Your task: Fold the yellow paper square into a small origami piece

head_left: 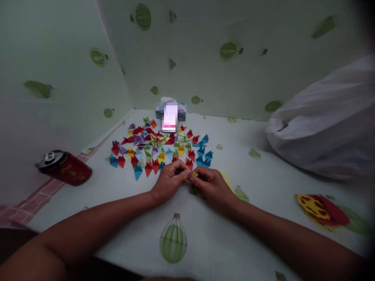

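Just below the pile of paper shapes (160, 146), we're pinching a small yellow paper (194, 175) between left hand (169, 180) and right hand (211, 185); uneven finger pressure is risking a skewed crease.

Both bare forearms reach forward from the lower corners and converge toward the middle. The left hand (170, 178) lies knuckles up, fingers curled inward, thumb and forefinger pinched together at its right edge. The right hand (211, 185) mirrors it, back upward, fingers bent, its fingertips (191, 179) meeting those of the left. The wrists are low and nearly straight, the two hands touching.
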A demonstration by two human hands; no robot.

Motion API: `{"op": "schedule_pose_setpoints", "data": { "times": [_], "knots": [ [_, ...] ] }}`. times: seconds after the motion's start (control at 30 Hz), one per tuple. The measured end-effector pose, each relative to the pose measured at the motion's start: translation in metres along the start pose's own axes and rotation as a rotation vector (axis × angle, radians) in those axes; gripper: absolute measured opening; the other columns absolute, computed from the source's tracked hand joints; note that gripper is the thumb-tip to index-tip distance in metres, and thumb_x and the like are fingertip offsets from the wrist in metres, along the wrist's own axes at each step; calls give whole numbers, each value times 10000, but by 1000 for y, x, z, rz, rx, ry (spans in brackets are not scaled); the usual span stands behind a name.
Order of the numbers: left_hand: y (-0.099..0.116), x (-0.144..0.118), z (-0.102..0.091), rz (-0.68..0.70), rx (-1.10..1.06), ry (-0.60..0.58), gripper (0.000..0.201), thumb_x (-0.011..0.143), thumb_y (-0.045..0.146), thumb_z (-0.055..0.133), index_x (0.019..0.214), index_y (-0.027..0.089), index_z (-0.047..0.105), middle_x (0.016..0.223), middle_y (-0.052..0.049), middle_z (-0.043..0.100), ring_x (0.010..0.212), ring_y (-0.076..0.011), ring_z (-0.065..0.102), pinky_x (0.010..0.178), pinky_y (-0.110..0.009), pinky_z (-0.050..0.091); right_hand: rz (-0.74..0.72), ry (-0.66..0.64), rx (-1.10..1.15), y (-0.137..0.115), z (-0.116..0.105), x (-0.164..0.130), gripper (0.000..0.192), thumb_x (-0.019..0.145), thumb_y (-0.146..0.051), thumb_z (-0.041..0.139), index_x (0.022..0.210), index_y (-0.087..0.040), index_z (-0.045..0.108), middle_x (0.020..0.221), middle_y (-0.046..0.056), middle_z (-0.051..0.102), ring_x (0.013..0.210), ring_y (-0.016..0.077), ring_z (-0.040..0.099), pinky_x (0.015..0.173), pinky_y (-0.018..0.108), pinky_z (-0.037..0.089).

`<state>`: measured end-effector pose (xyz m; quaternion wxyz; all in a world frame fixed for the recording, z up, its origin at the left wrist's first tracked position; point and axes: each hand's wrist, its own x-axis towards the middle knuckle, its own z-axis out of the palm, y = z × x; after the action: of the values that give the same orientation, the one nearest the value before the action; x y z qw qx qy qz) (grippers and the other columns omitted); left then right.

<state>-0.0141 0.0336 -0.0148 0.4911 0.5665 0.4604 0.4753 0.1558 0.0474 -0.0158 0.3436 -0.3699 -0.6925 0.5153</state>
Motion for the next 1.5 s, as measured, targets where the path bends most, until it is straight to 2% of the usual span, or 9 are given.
{"op": "schedule_pose_setpoints", "data": {
  "times": [0.23,0.37,0.47,0.6,0.8,1.0,1.07,1.17,1.5],
  "knots": [
    [-4,1,2,29,40,-42,253,873,392,609,778,166,547,700,19,560,596,-107,517,578,-242,436,-62,67,-98,3,3,-2,256,915,-349,563,711,-196,530,582,-22,532,511,116,466,497,240,364],
    [-3,0,1,160,148,23,243,900,365,576,756,177,522,660,33,515,598,-109,487,588,-244,404,-19,36,41,5,6,0,224,896,-331,578,719,-199,544,548,-30,554,469,115,486,486,241,373],
    [-3,-2,2,199,182,75,252,916,363,550,747,187,485,633,46,480,569,-105,457,578,-244,383,-23,-17,76,3,7,-1,231,891,-322,579,701,-194,556,542,-32,557,462,109,495,487,238,375],
    [-3,-3,5,235,213,110,257,922,380,542,760,191,474,648,44,483,553,-100,444,558,-240,375,-25,-14,63,0,7,-5,299,916,-352,544,666,-187,558,514,-33,523,451,104,469,479,236,366],
    [1,0,0,161,99,-67,292,862,421,624,736,170,543,660,26,535,570,-102,485,561,-234,406,19,-20,99,0,8,-6,292,912,-389,541,704,-185,562,574,-27,551,423,95,472,439,230,342],
    [2,-2,-3,178,235,11,278,884,373,585,701,180,506,598,41,506,552,-104,456,564,-237,372,-65,21,50,-1,9,-3,243,909,-343,562,720,-190,565,566,-35,548,487,110,509,517,239,399],
    [1,-5,-2,174,266,21,276,897,373,566,707,184,499,587,42,500,548,-108,449,564,-240,367,-35,1,90,-2,8,-3,264,904,-343,564,689,-190,553,548,-35,543,468,109,497,499,239,386],
    [0,-7,-1,190,311,10,279,924,376,528,720,192,482,575,45,495,537,-111,450,565,-242,364,24,-37,157,-2,8,-4,297,905,-369,556,670,-187,550,552,-32,538,438,105,479,458,238,358],
    [-1,-7,-2,337,543,-45,305,947,359,479,690,203,432,599,33,467,538,-117,434,555,-248,315,-16,-25,77,1,3,-15,336,935,-380,540,659,-188,544,578,-25,509,501,109,468,508,245,367]
  ]
}}
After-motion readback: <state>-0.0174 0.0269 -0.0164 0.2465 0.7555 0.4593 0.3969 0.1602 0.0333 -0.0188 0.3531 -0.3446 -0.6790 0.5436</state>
